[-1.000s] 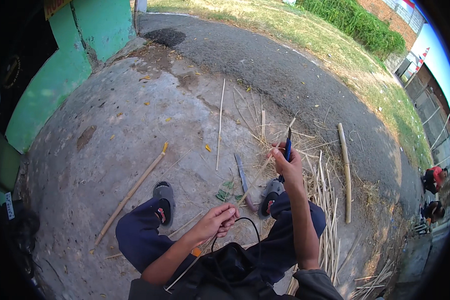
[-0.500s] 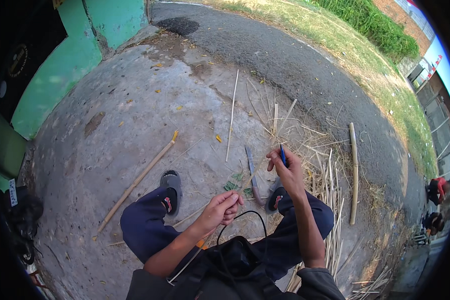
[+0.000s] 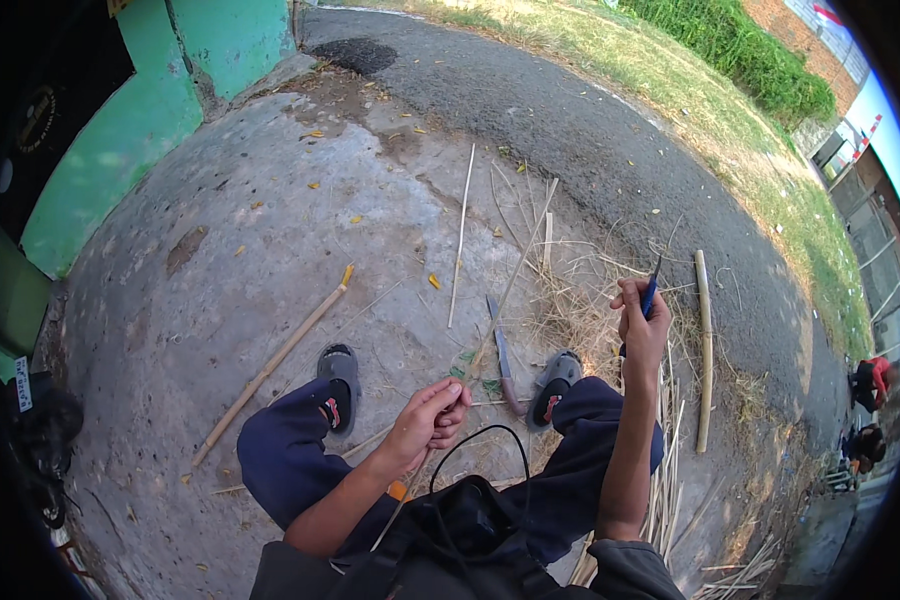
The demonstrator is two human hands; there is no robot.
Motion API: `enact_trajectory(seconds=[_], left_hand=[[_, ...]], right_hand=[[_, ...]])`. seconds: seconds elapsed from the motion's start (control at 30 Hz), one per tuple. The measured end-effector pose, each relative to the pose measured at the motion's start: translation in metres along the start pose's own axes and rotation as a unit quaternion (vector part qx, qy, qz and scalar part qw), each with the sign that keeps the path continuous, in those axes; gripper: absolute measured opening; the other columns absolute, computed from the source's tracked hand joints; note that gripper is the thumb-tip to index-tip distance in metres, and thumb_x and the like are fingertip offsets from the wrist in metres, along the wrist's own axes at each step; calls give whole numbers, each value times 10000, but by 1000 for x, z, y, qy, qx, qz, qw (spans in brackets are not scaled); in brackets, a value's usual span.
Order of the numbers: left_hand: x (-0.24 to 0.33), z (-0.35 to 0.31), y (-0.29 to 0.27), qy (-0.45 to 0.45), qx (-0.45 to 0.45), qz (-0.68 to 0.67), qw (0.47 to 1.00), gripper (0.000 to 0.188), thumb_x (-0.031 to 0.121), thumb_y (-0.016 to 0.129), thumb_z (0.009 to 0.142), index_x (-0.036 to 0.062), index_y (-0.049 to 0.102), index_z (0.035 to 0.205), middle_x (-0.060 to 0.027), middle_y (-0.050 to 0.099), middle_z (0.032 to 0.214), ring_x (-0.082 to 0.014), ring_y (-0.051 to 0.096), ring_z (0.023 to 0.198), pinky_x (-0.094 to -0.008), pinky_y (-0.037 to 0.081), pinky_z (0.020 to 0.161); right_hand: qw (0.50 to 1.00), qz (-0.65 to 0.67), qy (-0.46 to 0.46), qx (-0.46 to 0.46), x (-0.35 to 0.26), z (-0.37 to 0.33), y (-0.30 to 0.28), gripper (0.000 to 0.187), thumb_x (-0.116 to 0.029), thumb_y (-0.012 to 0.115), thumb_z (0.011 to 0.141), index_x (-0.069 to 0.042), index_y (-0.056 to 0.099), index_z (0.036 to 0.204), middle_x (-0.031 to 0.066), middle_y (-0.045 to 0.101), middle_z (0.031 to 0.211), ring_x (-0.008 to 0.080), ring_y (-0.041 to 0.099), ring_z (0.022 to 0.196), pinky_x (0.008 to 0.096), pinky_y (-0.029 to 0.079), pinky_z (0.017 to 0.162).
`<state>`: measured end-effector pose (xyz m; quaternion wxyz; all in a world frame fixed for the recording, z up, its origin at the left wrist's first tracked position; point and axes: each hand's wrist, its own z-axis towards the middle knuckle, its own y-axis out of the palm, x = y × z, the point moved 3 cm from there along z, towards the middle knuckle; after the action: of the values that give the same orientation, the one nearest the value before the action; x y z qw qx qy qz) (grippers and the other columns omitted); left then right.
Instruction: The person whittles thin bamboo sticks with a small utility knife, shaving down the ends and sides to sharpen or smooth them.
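Note:
My left hand [image 3: 428, 425] is closed around a thin bamboo strip [image 3: 515, 275]. The strip slants from beside my lap, through my fist, and out over the ground ahead. Raised off to the right, my right hand [image 3: 642, 325] grips a small blue-handled knife [image 3: 650, 297] with its dark, narrow tip pointing up. The strip and this knife are apart. On the concrete between my feet lies a larger knife [image 3: 500, 340] with a brown handle, near a few green leaf scraps [image 3: 460, 370].
Split strips [image 3: 668, 480] lie along my right leg, beside a heap of shavings [image 3: 580, 300]. A bamboo pole [image 3: 705, 350] lies beyond them, another pole [image 3: 275, 365] at left. One pale strip [image 3: 462, 235] lies ahead. People [image 3: 873, 383] crouch at far right, near a grey road.
My right hand has swung right and a little up with the blue-handled knife, away from my left hand. The strip in my left hand now shows at full length ahead.

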<state>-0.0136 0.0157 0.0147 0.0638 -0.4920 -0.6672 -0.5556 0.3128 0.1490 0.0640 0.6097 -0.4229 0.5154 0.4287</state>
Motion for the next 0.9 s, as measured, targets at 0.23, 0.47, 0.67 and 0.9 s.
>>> enact_trajectory(seconds=[0.23,0.47,0.67,0.9], left_hand=[[-2,9,1,-1,45,88,995,323,393,443,1167,112,580,1085,81,364,726,-20,261,547,-209,215,465],[-7,13,2,-1,16,95,995,301,359,434,1176,109,577,1091,81,371,726,-12,263,557,-205,219,477],[-8,10,13,9,9,127,992,269,318,453,1173,86,581,1132,66,404,728,-15,289,550,-206,230,471],[-8,11,9,84,14,172,981,214,251,475,1162,68,586,1175,63,405,694,-11,323,526,-216,250,466]], right_hand=[[881,-431,-191,-30,7,-30,38,661,-294,849,901,33,605,1421,195,752,1186,343,728,1076,416,542,974],[972,-79,6,-224,0,-66,96,495,-195,811,954,-8,646,1381,68,783,1015,74,671,846,238,495,692],[960,23,59,-274,13,-73,108,378,-147,795,969,24,674,1284,89,768,1057,122,725,939,252,538,781],[965,53,83,-242,5,-72,112,295,-204,686,1043,12,675,1243,76,775,962,164,721,975,346,527,955]])
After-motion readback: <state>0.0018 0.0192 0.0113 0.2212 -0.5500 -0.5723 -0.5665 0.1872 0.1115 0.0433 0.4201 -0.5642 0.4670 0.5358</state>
